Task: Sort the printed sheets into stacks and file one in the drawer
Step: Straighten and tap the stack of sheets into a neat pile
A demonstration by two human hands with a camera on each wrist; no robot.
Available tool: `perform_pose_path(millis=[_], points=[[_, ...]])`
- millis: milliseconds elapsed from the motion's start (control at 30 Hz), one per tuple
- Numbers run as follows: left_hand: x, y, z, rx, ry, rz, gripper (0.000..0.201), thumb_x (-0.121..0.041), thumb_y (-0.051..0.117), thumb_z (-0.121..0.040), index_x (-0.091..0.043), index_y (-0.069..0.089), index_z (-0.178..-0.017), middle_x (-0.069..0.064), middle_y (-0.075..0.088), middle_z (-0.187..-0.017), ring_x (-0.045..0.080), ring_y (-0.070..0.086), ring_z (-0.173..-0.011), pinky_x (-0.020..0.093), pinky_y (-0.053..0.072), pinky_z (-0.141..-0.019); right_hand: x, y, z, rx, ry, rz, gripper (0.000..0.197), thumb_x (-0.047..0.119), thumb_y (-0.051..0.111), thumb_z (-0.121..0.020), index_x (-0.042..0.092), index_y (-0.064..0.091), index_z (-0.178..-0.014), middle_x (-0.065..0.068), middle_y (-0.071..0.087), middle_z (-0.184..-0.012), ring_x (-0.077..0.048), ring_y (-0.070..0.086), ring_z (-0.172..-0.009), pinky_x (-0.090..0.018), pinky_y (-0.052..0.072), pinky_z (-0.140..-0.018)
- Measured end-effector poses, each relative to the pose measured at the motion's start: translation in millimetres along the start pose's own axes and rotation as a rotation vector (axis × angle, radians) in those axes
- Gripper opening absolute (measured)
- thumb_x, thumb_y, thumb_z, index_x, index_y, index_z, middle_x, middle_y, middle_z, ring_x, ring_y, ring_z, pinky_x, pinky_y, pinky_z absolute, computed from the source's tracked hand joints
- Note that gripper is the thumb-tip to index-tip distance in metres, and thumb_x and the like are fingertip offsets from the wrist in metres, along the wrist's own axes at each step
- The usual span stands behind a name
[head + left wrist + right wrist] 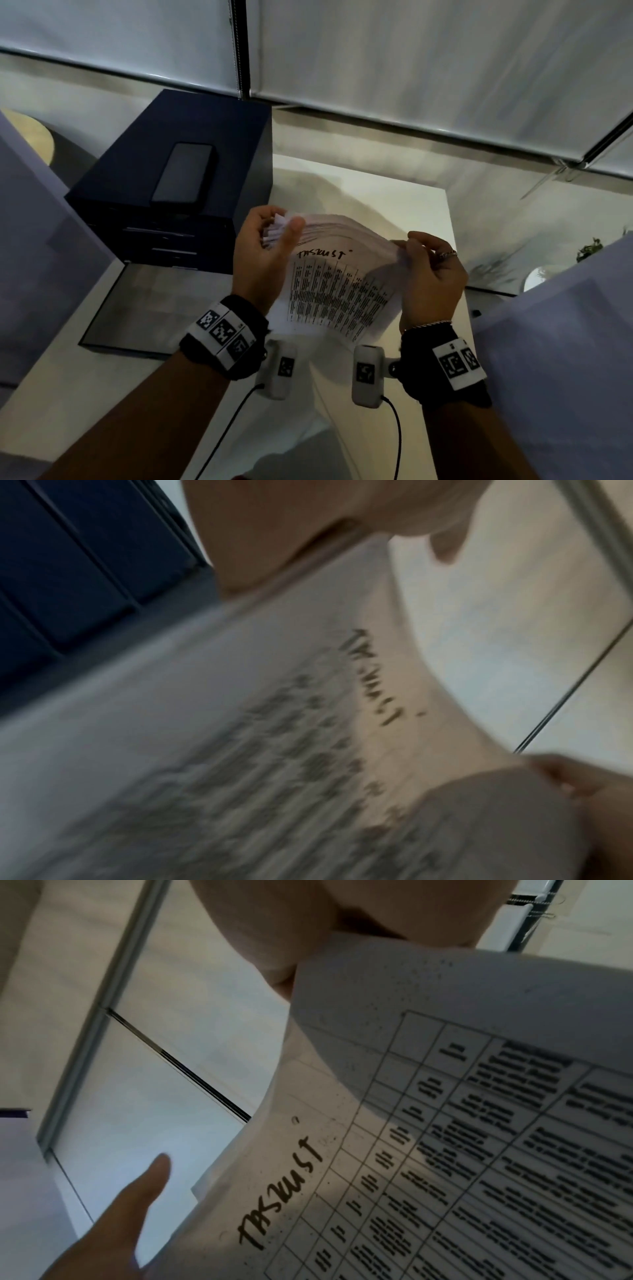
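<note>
A thick bundle of printed sheets point(337, 284) is held up above the white table point(411, 198), bent and fanned. Its top sheet point(445, 1150) shows a table of black text and a handwritten heading. My left hand point(270, 246) grips the bundle's left corner, thumb on top and fingers behind the fanned edges. At the right corner my right hand point(428, 270) pinches the sheets and curls a sheet back. The left wrist view shows the same sheets point(240, 737) blurred. A dark blue drawer unit point(178, 185) stands left of the hands.
A black phone point(186, 173) lies on top of the drawer unit. A dark-framed tray point(144, 308) sits in front of the unit. Roller blinds point(411, 61) hang behind the table. A plant point(589, 248) stands at the right edge.
</note>
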State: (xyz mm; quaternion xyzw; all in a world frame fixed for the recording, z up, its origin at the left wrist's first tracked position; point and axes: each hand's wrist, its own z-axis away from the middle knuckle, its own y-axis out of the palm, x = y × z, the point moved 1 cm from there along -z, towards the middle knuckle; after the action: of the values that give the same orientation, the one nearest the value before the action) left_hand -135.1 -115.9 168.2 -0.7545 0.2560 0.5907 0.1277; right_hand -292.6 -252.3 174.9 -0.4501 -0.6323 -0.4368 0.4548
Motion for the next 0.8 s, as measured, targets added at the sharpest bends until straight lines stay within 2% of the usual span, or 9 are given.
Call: perform_pose_path(millis=[167,233,333,400,467,600,700,767,800], points=[[2,12,-14,-0.126,0.039,-0.065,0.015,-0.016,0.067,-0.091,-0.002,0.063,-0.088,0.009,0.065,-0.075,0.014,0.065,-0.065,0.029,0.054,-0.056,-1,-1,6,0.050,-0.028,0.024,0.013,0.008,0.063,-0.090,0.017,0.064,-0.100,-0.001,0.075,-0.080,-0.016,0.071,-0.081,-0.026,0.053,-0.075],[5,11,-19,-0.164,0.052,-0.085,0.015,-0.012,0.065,-0.092,0.000,0.065,-0.083,0.009,0.063,-0.069,0.012,0.060,-0.061,0.028,0.052,-0.054,-1,-6,11,0.155,-0.035,0.030,0.040,0.007,0.077,-0.078,0.017,0.059,-0.113,-0.006,0.072,-0.093,-0.014,0.070,-0.087,-0.022,0.054,-0.073],[5,11,-21,-0.174,0.071,-0.094,0.015,-0.008,0.063,-0.093,0.001,0.063,-0.080,0.001,0.057,-0.067,0.007,0.054,-0.059,0.020,0.046,-0.055,-9,-14,16,0.290,-0.038,0.157,0.070,-0.003,0.084,-0.063,0.012,0.052,-0.123,0.002,0.064,-0.103,0.005,0.065,-0.090,-0.009,0.052,-0.071],[5,9,-21,-0.165,0.053,-0.067,0.016,-0.005,0.059,-0.094,0.003,0.059,-0.080,0.005,0.053,-0.068,0.010,0.052,-0.059,0.021,0.045,-0.053,-14,-15,16,0.279,0.007,0.175,0.062,-0.006,0.083,-0.064,0.005,0.056,-0.118,0.006,0.063,-0.101,0.014,0.063,-0.085,-0.004,0.049,-0.069],[6,5,-21,-0.178,0.006,-0.008,0.015,-0.003,0.056,-0.094,0.003,0.057,-0.079,0.005,0.051,-0.069,0.010,0.051,-0.060,0.022,0.044,-0.053,-20,-15,16,0.290,0.029,0.178,0.051,-0.002,0.083,-0.067,0.000,0.062,-0.114,0.006,0.068,-0.100,0.010,0.065,-0.086,-0.005,0.050,-0.071],[5,-6,-27,-0.182,-0.055,0.020,0.016,-0.002,0.053,-0.090,-0.008,0.056,-0.076,0.000,0.051,-0.069,0.006,0.051,-0.060,0.023,0.042,-0.053,-25,-14,16,0.342,0.078,0.201,0.034,0.003,0.081,-0.073,0.010,0.070,-0.104,0.021,0.074,-0.082,0.006,0.069,-0.082,-0.008,0.052,-0.070],[7,-15,-26,-0.042,-0.051,0.114,0.010,-0.027,0.059,-0.089,-0.017,0.056,-0.089,0.007,0.057,-0.084,0.011,0.057,-0.069,0.028,0.047,-0.060,-25,-14,17,0.344,0.074,0.186,0.027,0.004,0.079,-0.075,0.021,0.073,-0.094,0.017,0.075,-0.084,-0.003,0.071,-0.083,-0.017,0.056,-0.073],[13,-23,-20,0.144,-0.034,0.134,0.053,-0.043,0.074,-0.076,-0.020,0.049,-0.116,0.007,0.058,-0.103,0.008,0.063,-0.083,0.023,0.053,-0.069,-24,-17,15,0.323,0.060,0.153,0.029,0.001,0.079,-0.074,0.021,0.073,-0.093,0.012,0.076,-0.088,-0.009,0.072,-0.085,-0.023,0.057,-0.075],[18,-27,-18,0.225,-0.034,0.091,0.075,-0.039,0.081,-0.068,-0.017,0.041,-0.127,0.005,0.055,-0.110,0.005,0.064,-0.089,0.021,0.054,-0.075,-22,-19,14,0.319,0.048,0.133,0.029,-0.002,0.079,-0.074,0.019,0.073,-0.094,0.009,0.076,-0.089,-0.011,0.072,-0.085,-0.024,0.057,-0.076]])
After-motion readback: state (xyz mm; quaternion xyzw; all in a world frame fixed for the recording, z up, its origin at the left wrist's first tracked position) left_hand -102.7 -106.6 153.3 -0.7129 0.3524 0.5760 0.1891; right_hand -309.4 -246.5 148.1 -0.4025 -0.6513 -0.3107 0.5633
